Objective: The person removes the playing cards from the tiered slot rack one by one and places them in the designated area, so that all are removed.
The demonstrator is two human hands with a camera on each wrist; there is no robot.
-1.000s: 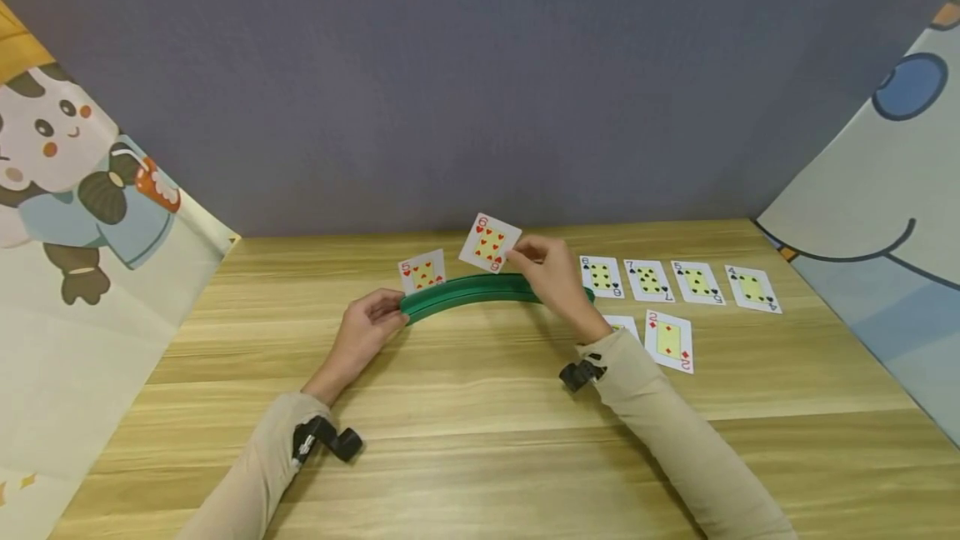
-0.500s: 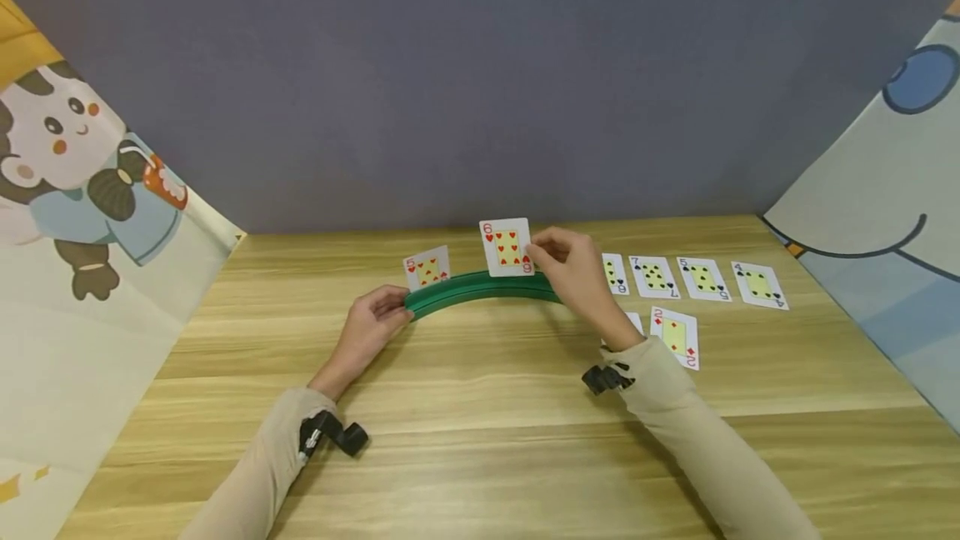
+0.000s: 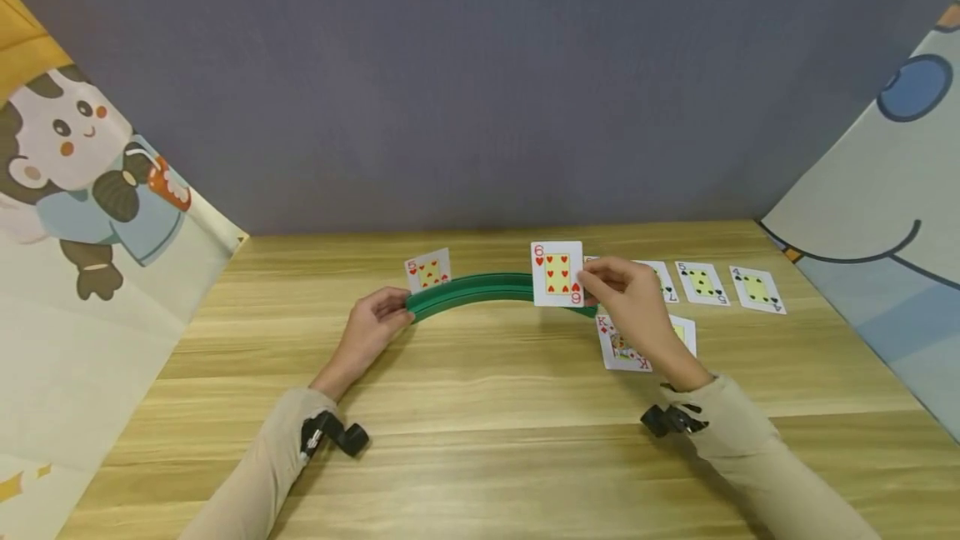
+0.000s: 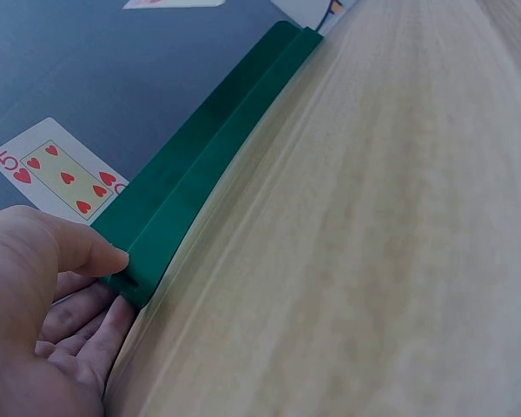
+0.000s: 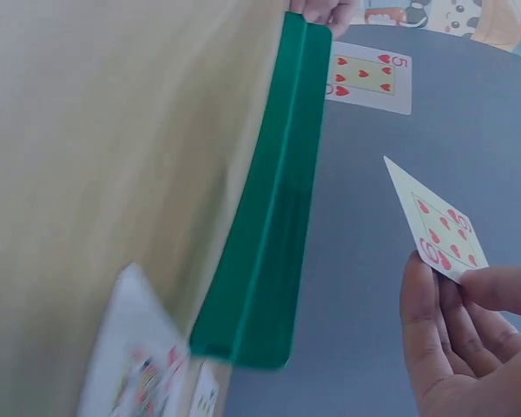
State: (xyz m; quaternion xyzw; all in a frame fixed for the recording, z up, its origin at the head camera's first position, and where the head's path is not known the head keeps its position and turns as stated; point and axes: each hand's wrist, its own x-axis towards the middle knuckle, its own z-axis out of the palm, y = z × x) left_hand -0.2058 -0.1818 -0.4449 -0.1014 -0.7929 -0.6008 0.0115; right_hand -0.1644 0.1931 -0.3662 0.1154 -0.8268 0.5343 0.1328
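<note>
A curved green card holder (image 3: pixel 472 288) lies on the wooden table, and a five of hearts (image 3: pixel 429 269) stands in its left end. My left hand (image 3: pixel 367 327) grips that same end, thumb on the front face in the left wrist view. Between thumb and fingers, my right hand (image 3: pixel 633 302) pinches a six of hearts (image 3: pixel 557 275) by its edge. This card is raised near the holder's right end, its face toward the head camera. From the right wrist view, the six (image 5: pixel 443 226) is apart from the holder (image 5: pixel 269 200).
Face-up cards lie at the right: a five of spades (image 3: pixel 701 283), a four of spades (image 3: pixel 757 288) and a king of diamonds (image 3: pixel 617 348). My right hand partly covers others there. A grey wall (image 3: pixel 480 90) rises behind the table, with cartoon-printed panels at both sides.
My right hand has carried the six of hearts to the right and somewhat lower, from above the holder's middle to its right end, turning it upright. The left hand stays on the holder.
</note>
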